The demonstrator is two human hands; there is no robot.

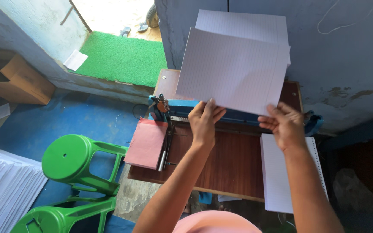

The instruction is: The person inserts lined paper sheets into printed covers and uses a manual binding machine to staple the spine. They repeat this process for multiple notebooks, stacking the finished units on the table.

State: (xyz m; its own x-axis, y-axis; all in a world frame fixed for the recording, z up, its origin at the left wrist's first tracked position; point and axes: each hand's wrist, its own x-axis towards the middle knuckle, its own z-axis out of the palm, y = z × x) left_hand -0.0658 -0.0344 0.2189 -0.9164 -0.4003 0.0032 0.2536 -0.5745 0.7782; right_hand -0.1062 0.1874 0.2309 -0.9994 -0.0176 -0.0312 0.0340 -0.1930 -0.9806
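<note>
On the brown wooden surface (234,159), both hands' fingers (210,113) grasp lined white sheets (234,69) above the blue punching machine (186,108); the punched stack (277,172) waits.

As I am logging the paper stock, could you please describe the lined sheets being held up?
The lined sheets are white ruled paper, apparently a thin bundle, held tilted above the blue machine. The left hand and right hand pinch the lower edge. Another sheet shows behind, offset up and right.
</note>
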